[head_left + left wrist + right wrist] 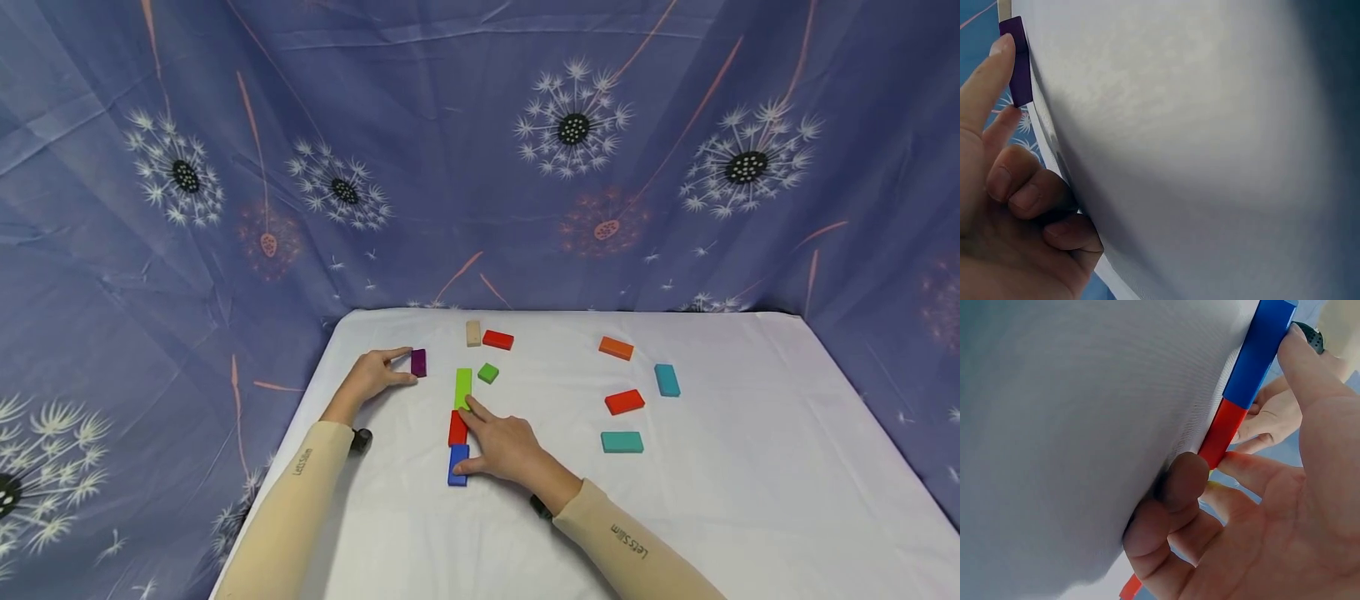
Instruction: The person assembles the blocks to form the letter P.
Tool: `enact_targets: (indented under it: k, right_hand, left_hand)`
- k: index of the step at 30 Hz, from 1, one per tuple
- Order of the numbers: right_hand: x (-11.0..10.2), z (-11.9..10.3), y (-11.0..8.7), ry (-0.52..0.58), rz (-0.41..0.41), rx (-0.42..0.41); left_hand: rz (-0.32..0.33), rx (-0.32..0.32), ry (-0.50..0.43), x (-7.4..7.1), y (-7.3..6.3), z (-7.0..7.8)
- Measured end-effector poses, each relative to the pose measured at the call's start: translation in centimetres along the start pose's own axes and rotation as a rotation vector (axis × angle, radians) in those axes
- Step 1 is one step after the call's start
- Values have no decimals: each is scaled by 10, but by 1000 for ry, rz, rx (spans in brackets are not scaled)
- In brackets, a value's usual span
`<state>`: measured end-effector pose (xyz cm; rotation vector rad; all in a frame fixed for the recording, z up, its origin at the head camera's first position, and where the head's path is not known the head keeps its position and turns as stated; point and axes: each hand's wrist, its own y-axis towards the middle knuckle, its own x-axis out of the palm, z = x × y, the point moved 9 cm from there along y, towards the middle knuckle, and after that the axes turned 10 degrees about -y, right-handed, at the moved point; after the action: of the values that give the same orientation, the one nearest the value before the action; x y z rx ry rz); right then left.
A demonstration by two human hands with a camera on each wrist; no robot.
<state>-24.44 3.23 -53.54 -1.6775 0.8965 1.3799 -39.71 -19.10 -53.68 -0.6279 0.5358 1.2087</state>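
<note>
My left hand (pixel 369 377) pinches a purple block (pixel 418 363) end to end between thumb and index finger; its other fingers curl near the cloth in the left wrist view. A column of blocks runs toward me: a lime green block (pixel 463 385), a red block (pixel 457 428) and a blue block (pixel 458 471). Over that column, my right hand (pixel 512 450) has its fingers spread. The right thumb touches the blue block (pixel 1260 356), and the index fingertip lies at the lime green one. In the right wrist view, the red block (pixel 1222 431) meets the blue one.
A small green block (pixel 488 372) lies right of the column. Behind are a beige block (pixel 473 333) and a red block (pixel 498 340). On the right lie an orange block (pixel 616 348), another red block (pixel 625 402) and two teal blocks. A patterned curtain (pixel 450 167) backs the white table.
</note>
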Motion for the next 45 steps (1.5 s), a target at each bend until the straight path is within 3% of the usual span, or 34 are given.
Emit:
enact_targets:
  k: [8, 19, 31, 45]
  right_hand:
    - [4, 1, 0, -16, -16, 18]
    - [1, 0, -1, -36, -1, 18]
    - [2, 0, -1, -42, -3, 15]
    - [1, 0, -2, -70, 1, 16]
  left_hand:
    - [14, -5, 27, 3, 6, 0]
    - [18, -8, 46, 10, 25, 17]
    - [15, 24, -35, 27, 40, 41]
    - [-83, 25, -82, 54, 46, 61]
